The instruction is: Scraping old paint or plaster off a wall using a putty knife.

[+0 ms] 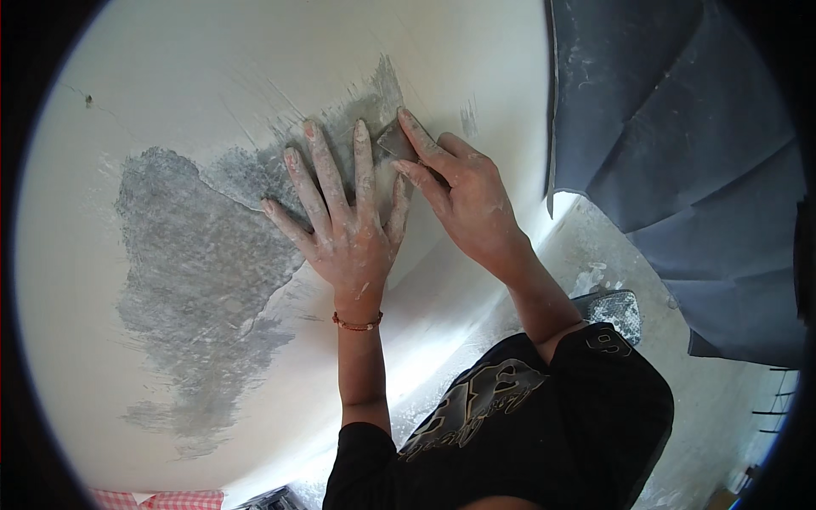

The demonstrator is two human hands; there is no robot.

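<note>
My left hand [347, 223], coated in pale dust, presses flat on a white wall [446, 57] with its fingers spread. Under and beside its fingers lies a rough grey patch [204, 242] where the white coating is gone, crossed by a thin ragged edge. My right hand [468, 182] grips a small flat grey piece [396, 140], its corner against the wall just right of the left fingertips. Whether that piece is a scraper blade or folded abrasive cannot be told, as the fingers cover much of it.
A dark grey sheet [676, 127] hangs at the right. Below it is a pale, spattered floor [688, 401], with a speckled, dark-edged object [615, 315] by my right elbow. Red checked cloth [185, 499] shows at the bottom left. A hole [88, 100] and fine crack mark the wall's upper left.
</note>
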